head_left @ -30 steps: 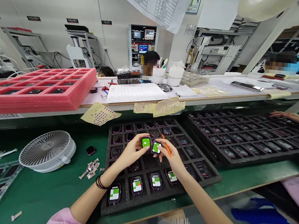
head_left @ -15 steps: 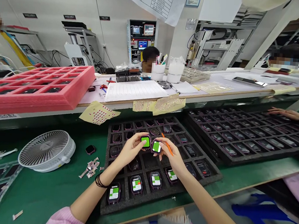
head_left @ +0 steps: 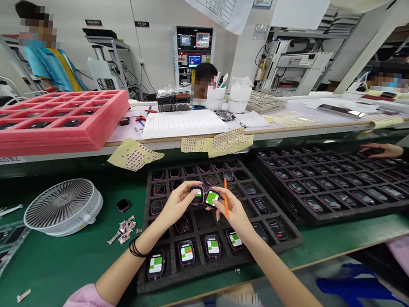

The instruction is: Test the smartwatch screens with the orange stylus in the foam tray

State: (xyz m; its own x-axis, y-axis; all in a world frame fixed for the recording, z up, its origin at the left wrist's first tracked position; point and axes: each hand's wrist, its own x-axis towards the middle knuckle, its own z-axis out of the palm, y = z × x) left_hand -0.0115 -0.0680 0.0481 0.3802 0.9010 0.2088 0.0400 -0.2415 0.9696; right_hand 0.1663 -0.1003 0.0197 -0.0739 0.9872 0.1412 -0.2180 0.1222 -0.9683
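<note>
My left hand [head_left: 175, 206] is closed around a small smartwatch body [head_left: 197, 194] whose screen now looks dark. My right hand [head_left: 232, 214] pinches a second watch body [head_left: 212, 197] with a lit green screen and also holds an orange stylus [head_left: 225, 198] that points up. Both hands hover side by side over a black foam tray [head_left: 290, 239] on the green bench. Its near row holds watches with green and red screens [head_left: 186, 253]; the far rows hold dark ones.
A white round fan [head_left: 63, 205] lies at left, with a loose watch body [head_left: 123, 205] and paper scraps [head_left: 123, 228] beside it. A pink foam tray [head_left: 50, 120] sits on the raised shelf. Another person's hand [head_left: 382, 150] rests on a second black tray [head_left: 334, 184] at right. People work behind.
The left watch's green screen has gone dark and turned under my fingers. The orange stylus has swung more upright. A person in blue has come into view at the far left.
</note>
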